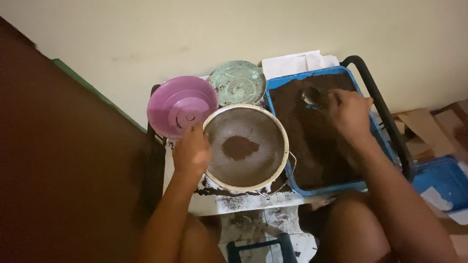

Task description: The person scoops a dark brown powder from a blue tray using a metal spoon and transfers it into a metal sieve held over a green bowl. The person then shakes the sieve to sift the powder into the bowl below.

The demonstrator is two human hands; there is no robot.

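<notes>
- Fingers (197,132) of the left hand (191,152) curl closed over the left rim of a round metal sieve (245,147) at the middle of the frame, gripping it.
- Inside the sieve's mesh lies a small heap of dark brown powder (239,147), near its centre.
- Right hand (349,113), at upper right, has its fingers bent closed around the handle of a metal spoon (312,97), whose bowl rests on the powder.
- Under that hand sits a blue tray (317,187), filled with the same dark powder and just right of the sieve, touching its rim.
- Upper left of the sieve, a pink plastic bowl (179,104) lies just beside the left hand.
- Above the sieve stands a greenish round lid or plate (238,82), dusted with specks.
- White paper (292,62) shows behind the tray.
- Spilled powder marks the white surface (234,202) below the sieve.
</notes>
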